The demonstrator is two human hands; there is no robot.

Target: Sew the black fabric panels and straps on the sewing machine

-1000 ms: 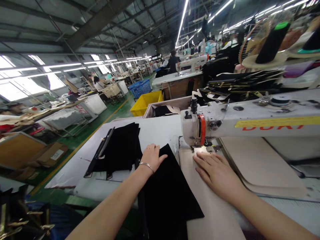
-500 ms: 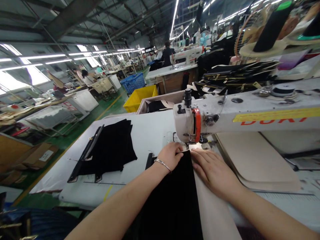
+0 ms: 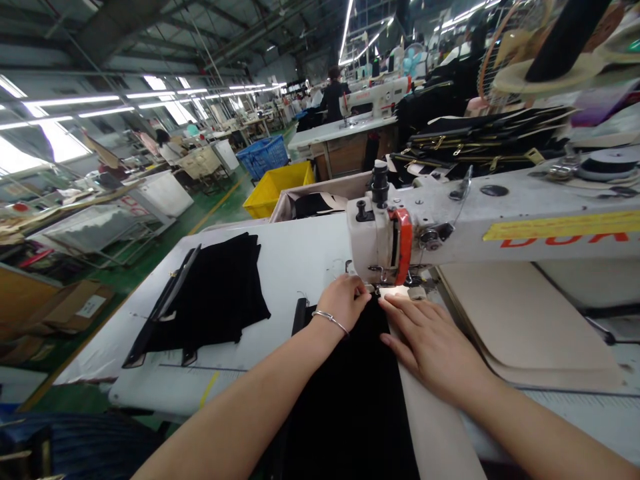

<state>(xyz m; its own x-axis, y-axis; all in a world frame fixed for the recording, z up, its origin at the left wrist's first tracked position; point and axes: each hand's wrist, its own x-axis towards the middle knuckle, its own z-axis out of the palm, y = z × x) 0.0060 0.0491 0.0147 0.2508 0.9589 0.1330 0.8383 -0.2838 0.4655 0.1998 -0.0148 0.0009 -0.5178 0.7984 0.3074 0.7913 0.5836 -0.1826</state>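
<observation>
A long piece of black fabric [image 3: 350, 407] runs from the lower edge of the view up to the presser foot of a white sewing machine [image 3: 373, 243]. Beside and partly beneath it lies a beige piece [image 3: 433, 427]. My left hand [image 3: 345, 300], wearing a bracelet, has its thumb and fingers pinched at the fabric's far end, just left of the needle area. Flat across the seam where black meets beige rests my right hand [image 3: 433, 340], fingers stretched toward the foot and thumb on the black fabric. The needle itself is too small to make out.
Black pieces with a dark edge strip [image 3: 210, 293] lie on the left of the table. Beige panels [image 3: 525, 320] are stacked under the machine arm. Behind stand a yellow crate [image 3: 277, 190], a blue basket [image 3: 263, 157] and piled black zippered pieces [image 3: 480, 137].
My head view has shifted slightly. My right thumb has spread farther from the fingers onto the black fabric. My left hand stays pinched near the presser foot.
</observation>
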